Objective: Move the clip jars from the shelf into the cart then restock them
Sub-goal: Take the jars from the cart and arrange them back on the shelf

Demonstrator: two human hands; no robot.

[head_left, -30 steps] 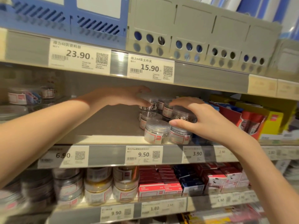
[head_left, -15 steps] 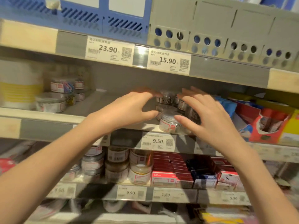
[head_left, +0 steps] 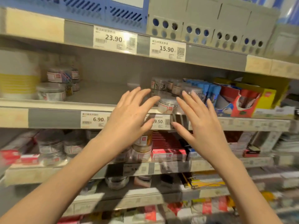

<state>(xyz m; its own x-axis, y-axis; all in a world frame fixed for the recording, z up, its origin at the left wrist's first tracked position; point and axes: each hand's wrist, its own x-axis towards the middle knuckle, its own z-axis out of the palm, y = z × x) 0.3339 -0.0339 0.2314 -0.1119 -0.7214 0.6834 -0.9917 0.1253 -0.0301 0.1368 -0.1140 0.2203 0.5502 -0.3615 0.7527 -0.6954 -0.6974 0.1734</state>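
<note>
Both hands have drawn back from the clip jars (head_left: 167,97) since half a second ago, when they were curled close around the cluster; the jars sit as before on the shelf (head_left: 97,101). The left hand (head_left: 129,117) now hovers just in front of and to the left of the jars, fingers (head_left: 142,94) straight and spread, holding nothing. The right hand (head_left: 199,120) hovers in front of and to the right of the jars, its fingers (head_left: 187,99) also spread and empty. The frontmost jar (head_left: 167,105) stands between the two hands at the shelf's front edge, directly above the 9.50 price tag (head_left: 159,122). More jars are stacked behind it. Just right of the jars lie blue packets (head_left: 205,89), then red and yellow boxes (head_left: 252,101). Well to the left of the jars, other clear tubs (head_left: 53,92) stand on the same shelf.
</note>
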